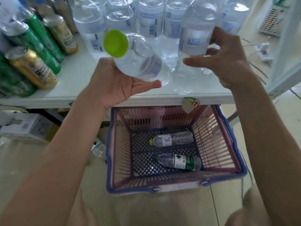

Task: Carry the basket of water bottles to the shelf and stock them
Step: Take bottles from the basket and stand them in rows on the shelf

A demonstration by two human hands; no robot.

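stocking in progress: two bottles at the shelf, two left in the basket

step: the stocking part of the task. the basket (120, 144) sits on the floor, just below the front edge of the shelf (78, 75), so i judge the carry is done.

hands: my left hand (114, 82) is palm up with the green-capped bottle (140, 62) lying tilted across it, cap toward me. the fingers run nearly straight underneath; the thumb is hidden behind the bottle. my right hand (228, 62) is wrapped round the blue-label bottle (195, 41), thumb across the front and fingers curled at the far side. that bottle is upright among the standing water bottles (151, 22). i cannot tell whether its base touches the shelf.

remaining: a clear bottle (172, 139) and a green-label bottle (180, 161) lie on their sides in the basket, apart from each other.

next move, as i judge it: seat the blue-label bottle and let go, then right the tilted bottle and stand it in the open space in front of the row, away from the cans (32, 67) on the left. the packed row could topple if nudged.
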